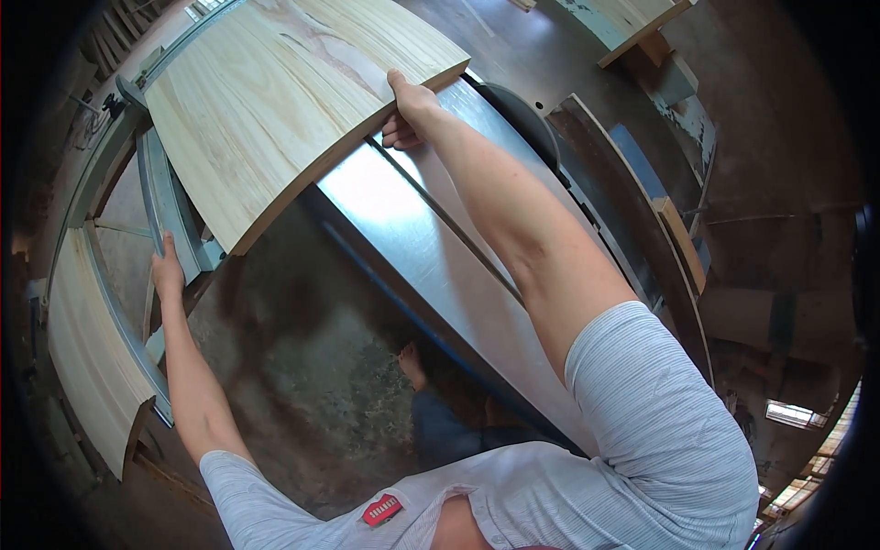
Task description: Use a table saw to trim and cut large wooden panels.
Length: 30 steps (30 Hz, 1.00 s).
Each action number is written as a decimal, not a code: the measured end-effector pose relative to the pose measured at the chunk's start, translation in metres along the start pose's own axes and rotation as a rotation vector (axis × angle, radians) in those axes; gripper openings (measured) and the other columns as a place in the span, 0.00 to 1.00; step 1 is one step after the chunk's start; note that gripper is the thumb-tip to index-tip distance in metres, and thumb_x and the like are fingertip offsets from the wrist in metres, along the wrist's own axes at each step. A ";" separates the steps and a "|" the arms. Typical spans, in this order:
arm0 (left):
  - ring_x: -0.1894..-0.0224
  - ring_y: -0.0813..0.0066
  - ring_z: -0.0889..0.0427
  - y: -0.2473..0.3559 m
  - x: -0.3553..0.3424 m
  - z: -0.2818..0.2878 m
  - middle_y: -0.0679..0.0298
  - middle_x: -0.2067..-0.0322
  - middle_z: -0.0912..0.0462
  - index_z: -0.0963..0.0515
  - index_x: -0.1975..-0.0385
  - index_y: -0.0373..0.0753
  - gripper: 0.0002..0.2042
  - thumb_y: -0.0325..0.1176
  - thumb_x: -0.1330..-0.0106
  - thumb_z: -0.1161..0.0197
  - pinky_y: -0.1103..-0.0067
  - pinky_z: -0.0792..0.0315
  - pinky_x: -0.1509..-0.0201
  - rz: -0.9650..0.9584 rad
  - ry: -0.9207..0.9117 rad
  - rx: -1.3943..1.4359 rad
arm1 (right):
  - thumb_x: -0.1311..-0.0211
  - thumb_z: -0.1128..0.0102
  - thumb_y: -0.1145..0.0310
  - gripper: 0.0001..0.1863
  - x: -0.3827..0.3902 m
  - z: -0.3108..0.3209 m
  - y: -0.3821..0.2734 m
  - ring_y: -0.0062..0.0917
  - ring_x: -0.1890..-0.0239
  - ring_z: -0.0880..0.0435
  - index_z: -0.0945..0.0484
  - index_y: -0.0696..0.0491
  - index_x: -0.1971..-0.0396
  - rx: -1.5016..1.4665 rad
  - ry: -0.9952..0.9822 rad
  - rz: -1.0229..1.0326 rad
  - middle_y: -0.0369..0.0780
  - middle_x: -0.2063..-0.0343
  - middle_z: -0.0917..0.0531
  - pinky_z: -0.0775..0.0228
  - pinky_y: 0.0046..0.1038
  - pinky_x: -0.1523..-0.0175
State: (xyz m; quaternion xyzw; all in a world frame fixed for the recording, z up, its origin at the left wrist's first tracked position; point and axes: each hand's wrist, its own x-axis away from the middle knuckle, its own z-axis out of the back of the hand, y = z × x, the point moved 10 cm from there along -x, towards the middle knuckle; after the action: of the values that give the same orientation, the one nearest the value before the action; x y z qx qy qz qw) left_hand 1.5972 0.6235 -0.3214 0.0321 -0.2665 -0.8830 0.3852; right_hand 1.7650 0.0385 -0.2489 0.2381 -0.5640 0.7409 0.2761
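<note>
A wide pale wooden panel (275, 101) with brown grain streaks lies across a shiny metal saw table (394, 202) and a grey frame on the left. My right hand (410, 112) grips the panel's near right edge, thumb on top and fingers curled beneath. Off to the left, my left hand (167, 270) is closed on the end of a grey metal bar (170, 206), its thumb along the upper side. This bar runs beside the panel's left edge. Part of each hand's fingers is hidden.
Another wooden panel (96, 339) stands at the left beside a long curved-looking rail (124, 321). A dark round part (522, 115) sits right of the saw table. Boards (632, 18) are stacked at the far right. My bare foot (412, 367) is on the stained floor (312, 394).
</note>
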 end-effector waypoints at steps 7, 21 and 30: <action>0.42 0.44 0.24 0.012 0.003 0.033 0.37 0.48 0.22 0.26 0.44 0.25 0.42 0.67 0.33 0.51 0.63 0.34 0.36 -0.042 0.046 0.022 | 0.34 0.57 0.31 0.41 0.019 0.003 -0.020 0.37 0.84 0.17 0.23 0.62 0.73 -0.018 -0.010 0.042 0.46 0.82 0.18 0.24 0.35 0.79; 0.44 0.42 0.23 0.009 0.054 0.066 0.38 0.49 0.21 0.26 0.47 0.25 0.42 0.68 0.33 0.51 0.61 0.33 0.38 -0.005 0.127 0.070 | 0.36 0.56 0.28 0.43 0.043 0.011 -0.030 0.38 0.81 0.15 0.23 0.62 0.67 -0.022 -0.044 0.079 0.47 0.78 0.17 0.22 0.35 0.77; 0.46 0.39 0.22 -0.009 0.107 0.044 0.37 0.50 0.21 0.27 0.46 0.28 0.40 0.68 0.34 0.51 0.58 0.32 0.40 0.070 0.089 0.106 | 0.38 0.56 0.28 0.45 0.058 0.034 0.006 0.37 0.80 0.15 0.23 0.63 0.58 0.007 -0.030 0.050 0.50 0.74 0.16 0.25 0.34 0.81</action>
State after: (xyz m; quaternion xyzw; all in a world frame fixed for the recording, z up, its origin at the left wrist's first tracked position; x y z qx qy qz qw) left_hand 1.5042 0.5734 -0.2728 0.0824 -0.2965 -0.8513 0.4250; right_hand 1.7204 0.0125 -0.2061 0.2359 -0.5713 0.7458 0.2485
